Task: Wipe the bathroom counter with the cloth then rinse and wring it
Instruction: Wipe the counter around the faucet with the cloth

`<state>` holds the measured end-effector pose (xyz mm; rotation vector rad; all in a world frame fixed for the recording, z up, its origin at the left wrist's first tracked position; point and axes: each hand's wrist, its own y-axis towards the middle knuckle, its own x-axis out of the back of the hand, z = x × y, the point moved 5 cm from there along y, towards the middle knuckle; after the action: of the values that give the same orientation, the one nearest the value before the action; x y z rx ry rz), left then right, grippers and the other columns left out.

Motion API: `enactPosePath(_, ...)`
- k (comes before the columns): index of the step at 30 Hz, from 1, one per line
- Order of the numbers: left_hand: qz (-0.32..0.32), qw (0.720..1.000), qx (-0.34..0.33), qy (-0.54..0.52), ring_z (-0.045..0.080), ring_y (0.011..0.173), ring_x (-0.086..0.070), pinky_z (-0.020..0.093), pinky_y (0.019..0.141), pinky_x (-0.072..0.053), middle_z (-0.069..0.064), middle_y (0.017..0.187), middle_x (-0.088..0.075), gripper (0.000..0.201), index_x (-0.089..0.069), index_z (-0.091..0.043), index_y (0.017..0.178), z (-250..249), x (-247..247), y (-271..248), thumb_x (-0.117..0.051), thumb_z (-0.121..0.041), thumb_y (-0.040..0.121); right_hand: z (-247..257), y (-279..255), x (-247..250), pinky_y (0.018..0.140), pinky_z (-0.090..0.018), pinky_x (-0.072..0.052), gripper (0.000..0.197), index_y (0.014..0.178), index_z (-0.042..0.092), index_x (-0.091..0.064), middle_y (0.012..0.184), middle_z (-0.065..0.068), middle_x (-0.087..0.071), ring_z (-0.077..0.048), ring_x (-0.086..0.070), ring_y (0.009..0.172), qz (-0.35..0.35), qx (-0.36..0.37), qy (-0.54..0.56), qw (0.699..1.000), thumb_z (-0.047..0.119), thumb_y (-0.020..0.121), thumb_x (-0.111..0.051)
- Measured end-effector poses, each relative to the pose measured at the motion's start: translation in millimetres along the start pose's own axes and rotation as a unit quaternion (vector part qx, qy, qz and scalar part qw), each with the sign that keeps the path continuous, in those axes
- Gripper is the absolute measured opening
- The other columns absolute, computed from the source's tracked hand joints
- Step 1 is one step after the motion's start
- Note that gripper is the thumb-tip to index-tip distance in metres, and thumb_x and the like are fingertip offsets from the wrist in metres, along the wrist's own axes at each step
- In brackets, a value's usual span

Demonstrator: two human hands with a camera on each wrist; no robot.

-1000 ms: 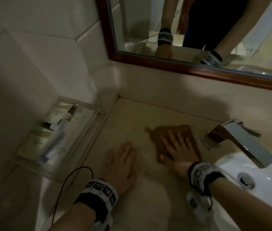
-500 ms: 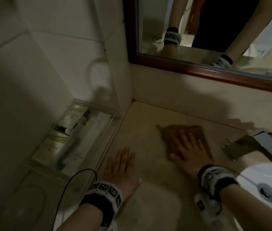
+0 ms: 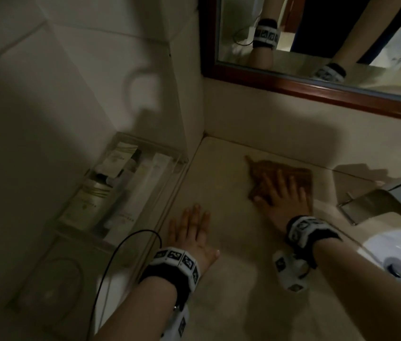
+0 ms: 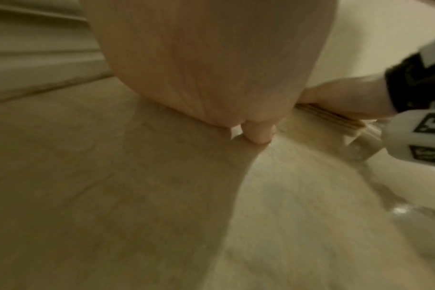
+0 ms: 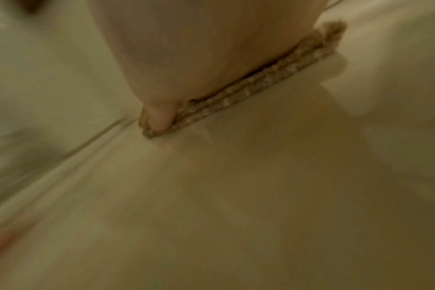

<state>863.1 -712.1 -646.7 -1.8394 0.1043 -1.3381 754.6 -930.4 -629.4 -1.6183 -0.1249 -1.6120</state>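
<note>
A brown cloth [image 3: 263,168] lies flat on the beige bathroom counter [image 3: 231,254] near the back wall. My right hand [image 3: 280,193] presses down on it with straight, spread fingers. The right wrist view shows the cloth's folded edge [image 5: 249,82] under the palm, with the thumb [image 5: 159,119] on it. My left hand [image 3: 192,227] rests flat on the bare counter to the left of the cloth, fingers straight and holding nothing. The left wrist view shows its palm [image 4: 206,58] on the counter and the right hand [image 4: 343,96] on the cloth [image 4: 335,119] beyond.
A clear tray [image 3: 130,190] with toiletry tubes and packets stands at the counter's left end against the tiled wall. A chrome faucet [image 3: 386,205] and a white sink [image 3: 396,249] lie to the right. A wood-framed mirror [image 3: 317,89] hangs above the backsplash.
The view has swung left, pushing the faucet and sink toward the right edge. The right hand and cloth stay about the same distance from the faucet base; the left hand stays flat on the counter.
</note>
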Motion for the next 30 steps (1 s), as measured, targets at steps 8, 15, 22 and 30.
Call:
enactPosePath(8,-0.032,0.999,-0.004,0.005,0.024,0.138,0.036,0.051,0.110,0.020,-0.001,0.131,0.056,0.087,0.038,-0.024,0.135,4,-2,-2,-0.032,-0.056,0.093,99,4,-22,0.113,-0.048,0.018,0.059,0.147,0.046,0.014,0.155,0.006,0.030,-0.027,0.025,0.143,-0.018,0.042,0.052,0.998,0.063,0.094,-0.007)
enactPosePath(15,-0.013,1.000,-0.004,0.008,0.024,0.137,0.039,0.052,0.110,0.020,0.001,0.139,0.052,0.086,0.036,-0.023,0.139,1,4,-7,-0.025,-0.062,0.092,6,-4,-3,0.118,-0.048,0.007,0.051,0.138,0.053,0.022,0.156,0.008,0.027,-0.024,0.018,0.146,0.000,0.019,0.002,1.000,0.055,0.098,-0.008)
enactPosePath(22,-0.018,0.999,-0.015,0.030,0.027,0.130,0.046,0.054,0.106,0.026,0.006,0.129,0.062,0.081,0.045,-0.017,0.134,2,-3,-3,-0.006,-0.059,0.088,109,35,-6,0.113,-0.052,0.014,0.060,0.147,0.044,0.015,0.155,0.002,0.029,-0.032,0.022,0.144,-0.003,0.034,0.024,0.999,0.058,0.098,-0.015)
enactPosePath(30,-0.016,1.000,-0.018,-0.002,0.022,0.134,0.042,0.053,0.108,0.021,0.000,0.131,0.058,0.086,0.041,-0.023,0.131,0,3,-5,-0.024,-0.064,0.092,61,18,-12,0.116,-0.049,0.011,0.055,0.139,0.051,0.025,0.154,0.006,0.032,-0.027,0.025,0.144,0.010,0.064,-0.032,0.997,0.053,0.098,-0.012)
